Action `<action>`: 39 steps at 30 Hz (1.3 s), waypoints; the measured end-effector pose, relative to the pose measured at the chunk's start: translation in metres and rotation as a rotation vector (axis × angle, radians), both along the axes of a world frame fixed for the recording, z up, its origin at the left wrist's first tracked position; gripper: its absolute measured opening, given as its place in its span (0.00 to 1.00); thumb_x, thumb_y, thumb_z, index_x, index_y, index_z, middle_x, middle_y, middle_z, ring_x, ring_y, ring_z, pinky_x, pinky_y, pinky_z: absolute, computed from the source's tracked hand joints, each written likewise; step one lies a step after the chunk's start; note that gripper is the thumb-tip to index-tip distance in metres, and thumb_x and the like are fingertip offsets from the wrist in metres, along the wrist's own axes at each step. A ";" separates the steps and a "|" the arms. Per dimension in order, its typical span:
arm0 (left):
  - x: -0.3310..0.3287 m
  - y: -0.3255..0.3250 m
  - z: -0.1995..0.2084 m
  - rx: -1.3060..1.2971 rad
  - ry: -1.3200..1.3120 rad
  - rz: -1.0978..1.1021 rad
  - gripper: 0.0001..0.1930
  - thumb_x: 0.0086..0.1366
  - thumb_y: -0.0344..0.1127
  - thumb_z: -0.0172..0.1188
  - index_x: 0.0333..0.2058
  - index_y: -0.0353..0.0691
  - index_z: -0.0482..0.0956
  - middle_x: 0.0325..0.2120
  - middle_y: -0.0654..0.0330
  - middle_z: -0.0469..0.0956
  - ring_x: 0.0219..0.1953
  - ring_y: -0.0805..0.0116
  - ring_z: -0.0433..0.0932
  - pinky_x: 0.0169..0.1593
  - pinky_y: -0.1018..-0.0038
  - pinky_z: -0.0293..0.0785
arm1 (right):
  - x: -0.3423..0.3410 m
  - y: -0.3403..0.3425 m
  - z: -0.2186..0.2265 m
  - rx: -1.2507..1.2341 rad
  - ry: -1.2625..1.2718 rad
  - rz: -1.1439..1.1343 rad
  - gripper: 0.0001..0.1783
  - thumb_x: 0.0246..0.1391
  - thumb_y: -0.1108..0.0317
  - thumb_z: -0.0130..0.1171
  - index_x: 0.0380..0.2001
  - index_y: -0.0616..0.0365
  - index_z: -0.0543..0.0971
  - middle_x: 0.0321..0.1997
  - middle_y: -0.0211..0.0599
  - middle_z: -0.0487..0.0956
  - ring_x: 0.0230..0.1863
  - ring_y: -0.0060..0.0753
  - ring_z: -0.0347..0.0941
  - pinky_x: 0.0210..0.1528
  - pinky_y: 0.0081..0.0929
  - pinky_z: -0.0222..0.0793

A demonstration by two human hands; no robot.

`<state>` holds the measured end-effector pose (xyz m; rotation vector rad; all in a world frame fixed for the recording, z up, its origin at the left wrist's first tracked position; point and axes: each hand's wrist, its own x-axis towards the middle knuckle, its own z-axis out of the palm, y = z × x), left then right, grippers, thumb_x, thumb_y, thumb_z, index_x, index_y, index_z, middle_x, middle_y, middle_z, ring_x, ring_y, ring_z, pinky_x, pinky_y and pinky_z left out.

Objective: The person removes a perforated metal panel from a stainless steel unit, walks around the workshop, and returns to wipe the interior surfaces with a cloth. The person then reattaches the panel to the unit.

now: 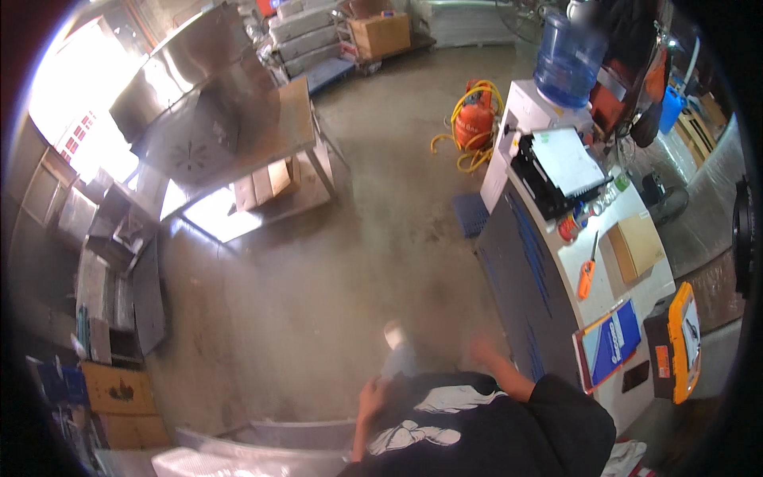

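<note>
My left hand (371,397) is beside the front of my black shirt, its fingers partly hidden, and I see nothing in it. Farther right, my right hand (482,349) is smeared by motion, so its fingers do not show clearly. It hangs over the floor, a little left of the dark side panel (520,294) of a white-topped desk (566,253). No object shows in or against this hand. Between the hands, my foot in a pale shoe (393,334) is on the concrete floor.
On the desk lie an orange long-nosed lighter (586,274), a cardboard box (636,246), a blue booklet (613,342) and a black printer (548,179). An orange gas cylinder (475,123) with yellow hose stands beyond. A worktable (282,119) carrying large metal hoods is far left.
</note>
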<state>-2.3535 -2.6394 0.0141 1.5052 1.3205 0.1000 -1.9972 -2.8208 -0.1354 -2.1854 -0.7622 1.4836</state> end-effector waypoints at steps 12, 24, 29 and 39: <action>0.100 0.395 0.044 0.239 0.123 -0.353 0.24 0.70 0.47 0.54 0.58 0.39 0.73 0.50 0.45 0.78 0.54 0.50 0.76 0.56 0.60 0.71 | 0.037 0.232 0.066 0.339 0.185 -0.805 0.16 0.63 0.57 0.56 0.43 0.59 0.81 0.33 0.36 0.81 0.33 0.30 0.76 0.36 0.33 0.74; 0.230 0.501 -0.026 0.013 0.143 -0.624 0.23 0.69 0.45 0.54 0.55 0.35 0.76 0.47 0.46 0.81 0.53 0.53 0.78 0.57 0.63 0.70 | 0.168 0.405 0.029 0.146 0.282 -1.082 0.18 0.63 0.57 0.56 0.46 0.60 0.79 0.37 0.40 0.83 0.37 0.34 0.79 0.39 0.32 0.75; 0.299 0.563 -0.020 0.187 0.047 -0.513 0.28 0.69 0.51 0.52 0.58 0.35 0.74 0.50 0.44 0.79 0.54 0.52 0.77 0.59 0.63 0.69 | 0.278 0.522 0.008 0.041 0.092 -0.653 0.13 0.67 0.59 0.49 0.43 0.54 0.78 0.35 0.31 0.79 0.33 0.28 0.74 0.35 0.29 0.70; 0.347 0.656 -0.017 -0.016 0.062 -0.216 0.34 0.66 0.60 0.54 0.58 0.36 0.73 0.51 0.41 0.77 0.55 0.43 0.75 0.60 0.57 0.69 | 0.378 0.593 0.035 -0.049 0.236 -0.968 0.12 0.62 0.56 0.50 0.37 0.54 0.71 0.24 0.36 0.72 0.22 0.39 0.70 0.22 0.38 0.64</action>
